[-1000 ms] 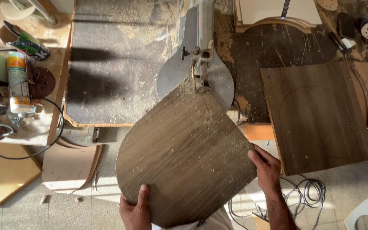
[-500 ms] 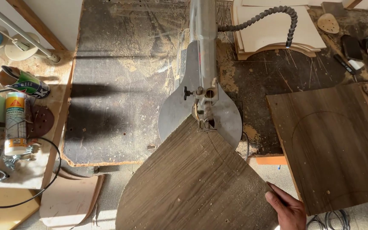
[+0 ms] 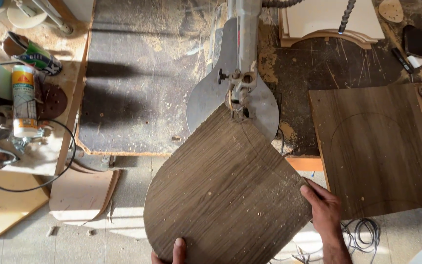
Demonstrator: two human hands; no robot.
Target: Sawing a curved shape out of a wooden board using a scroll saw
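Matt, grainy dark wood panel (image 3: 225, 190); dull grey metal saw table (image 3: 206, 100).

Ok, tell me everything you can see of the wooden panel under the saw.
The wooden panel is a flat, thin sheet with dark brown veneer-like grain running diagonally. One long edge is cut in a smooth curve; the others are straight. A faint pencilled arc crosses it, and sawdust specks lie on top. Its far corner rests on the grey saw table, at the blade. The right hand grips its right corner and the left hand its near edge.
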